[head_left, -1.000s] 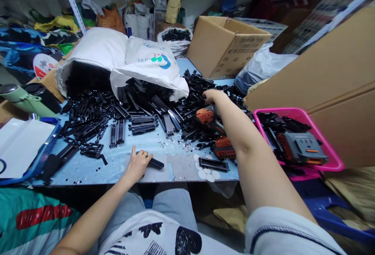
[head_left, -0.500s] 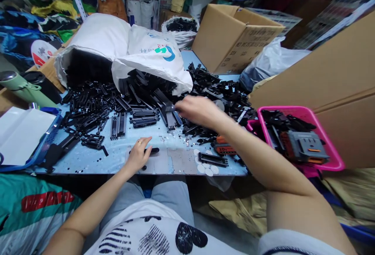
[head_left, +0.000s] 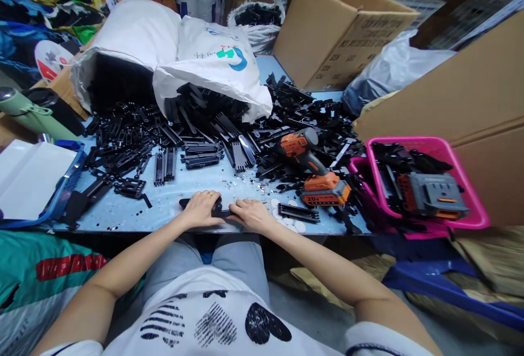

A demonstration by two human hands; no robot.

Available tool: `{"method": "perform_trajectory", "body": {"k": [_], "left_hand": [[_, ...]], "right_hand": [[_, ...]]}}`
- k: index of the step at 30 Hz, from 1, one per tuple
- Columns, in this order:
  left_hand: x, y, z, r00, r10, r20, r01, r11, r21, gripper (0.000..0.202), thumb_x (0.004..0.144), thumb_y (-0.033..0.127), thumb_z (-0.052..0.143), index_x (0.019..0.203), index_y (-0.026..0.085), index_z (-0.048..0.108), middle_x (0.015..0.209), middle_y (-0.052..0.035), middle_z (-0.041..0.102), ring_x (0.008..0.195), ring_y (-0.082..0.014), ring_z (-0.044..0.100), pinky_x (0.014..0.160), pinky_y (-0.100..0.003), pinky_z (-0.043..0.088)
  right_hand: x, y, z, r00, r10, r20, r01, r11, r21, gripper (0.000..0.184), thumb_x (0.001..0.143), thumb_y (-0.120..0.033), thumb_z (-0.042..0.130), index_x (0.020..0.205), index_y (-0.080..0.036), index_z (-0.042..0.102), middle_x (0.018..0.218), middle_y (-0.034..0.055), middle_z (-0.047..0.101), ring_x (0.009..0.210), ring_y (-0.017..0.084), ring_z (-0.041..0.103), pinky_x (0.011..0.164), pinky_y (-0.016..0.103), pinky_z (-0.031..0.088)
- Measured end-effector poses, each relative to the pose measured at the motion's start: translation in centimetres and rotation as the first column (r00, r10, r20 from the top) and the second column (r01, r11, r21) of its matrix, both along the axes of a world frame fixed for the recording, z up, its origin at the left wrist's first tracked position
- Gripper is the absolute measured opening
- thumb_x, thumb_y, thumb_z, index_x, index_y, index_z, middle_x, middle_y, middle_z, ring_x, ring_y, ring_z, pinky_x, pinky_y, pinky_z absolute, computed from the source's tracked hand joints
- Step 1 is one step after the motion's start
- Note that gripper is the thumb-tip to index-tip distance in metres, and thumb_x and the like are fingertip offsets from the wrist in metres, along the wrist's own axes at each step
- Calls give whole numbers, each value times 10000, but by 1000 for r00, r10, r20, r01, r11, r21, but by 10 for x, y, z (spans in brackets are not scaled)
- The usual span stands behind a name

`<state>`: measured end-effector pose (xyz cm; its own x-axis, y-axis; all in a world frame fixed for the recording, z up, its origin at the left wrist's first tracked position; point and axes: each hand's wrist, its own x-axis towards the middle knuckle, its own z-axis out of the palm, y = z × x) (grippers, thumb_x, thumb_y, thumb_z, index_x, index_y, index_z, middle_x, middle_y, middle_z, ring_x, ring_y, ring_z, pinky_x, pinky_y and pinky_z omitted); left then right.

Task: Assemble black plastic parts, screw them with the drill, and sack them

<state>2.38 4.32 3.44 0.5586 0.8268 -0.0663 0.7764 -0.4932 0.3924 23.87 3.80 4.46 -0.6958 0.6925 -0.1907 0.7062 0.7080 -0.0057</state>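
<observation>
Close to the table's front edge, my left hand (head_left: 200, 209) is closed over a long black plastic strip (head_left: 185, 202) that shows on both sides of the fingers. My right hand (head_left: 251, 215) has come up beside it, its fingers pinched on a dark strip-like piece (head_left: 223, 213) lying between the two hands. The fingers hide much of these parts. Beyond the hands are a stack of black strips (head_left: 201, 156) and a fanned group of strips (head_left: 239, 154).
An orange cordless drill (head_left: 315, 173) stands to the right, near a small strip stack (head_left: 298, 213) and a pink basket (head_left: 483, 219). White sacks (head_left: 131, 34) spill black parts at the back. A blue tray (head_left: 61, 203) with paper sits left; a cardboard box (head_left: 311, 34) stands behind.
My right hand has drawn back from the pile of black strips to the front edge, beside my left hand. The drill, previously hidden behind my right arm, now shows. My left hand has closed over the strip.
</observation>
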Motion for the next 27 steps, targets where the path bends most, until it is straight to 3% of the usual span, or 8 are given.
{"method": "perform_trajectory", "body": {"k": [8, 14, 18, 22, 25, 27], "left_hand": [[-10, -3, -2, 992, -17, 125, 5, 995, 97, 717, 631, 700, 632, 1101, 185, 466, 1032, -85, 589, 943, -270, 576, 781, -373, 457], [-10, -5, -17, 987, -31, 157, 0, 982, 191, 461, 798, 548, 560, 1065, 176, 506, 985, -93, 614, 922, -250, 597, 768, -358, 478], [-10, -7, -21, 987, -1, 160, -30, 980, 195, 444, 816, 545, 543, 1050, 168, 531, 968, -96, 630, 924, -248, 606, 769, -353, 486], [4, 6, -13, 997, -12, 82, 2, 994, 111, 537, 798, 599, 538, 1128, 175, 524, 1031, -102, 626, 984, -264, 582, 805, -369, 481], [40, 35, -3, 996, -32, 88, 20, 991, 132, 441, 904, 447, 445, 1260, 187, 454, 1233, -104, 551, 1146, -246, 495, 923, -373, 428], [77, 58, 2, 995, -53, 87, 40, 988, 151, 335, 938, 266, 368, 1241, 182, 482, 1234, -92, 550, 1129, -212, 497, 938, -349, 412]], "right_hand": [[-8, -9, 30, 999, -33, -1, 33, 999, -38, 378, 962, -483, 281, 1000, -214, 543, 912, 62, 612, 796, 175, 586, 636, 262, 316], [-13, -7, 37, 1000, -18, 0, 18, 999, 47, 360, 976, -430, 272, 1025, -194, 541, 933, 82, 606, 824, 185, 568, 665, 279, 323], [-7, 5, 25, 998, 57, -16, -56, 995, 83, 346, 982, -399, 281, 1012, -183, 550, 902, 74, 604, 796, 180, 555, 645, 287, 311], [6, 13, -3, 994, 29, -107, -21, 997, 75, 372, 957, -457, 340, 965, -176, 583, 882, 64, 615, 809, 178, 544, 667, 291, 329], [15, 5, -23, 967, -58, -247, 98, 983, 153, 333, 945, -419, 402, 1063, -170, 589, 1009, 89, 624, 913, 198, 532, 781, 325, 358], [24, -5, -31, 927, -110, -359, 188, 964, 189, 313, 943, -375, 424, 1122, -172, 581, 1081, 101, 617, 955, 204, 525, 832, 345, 368]]}}
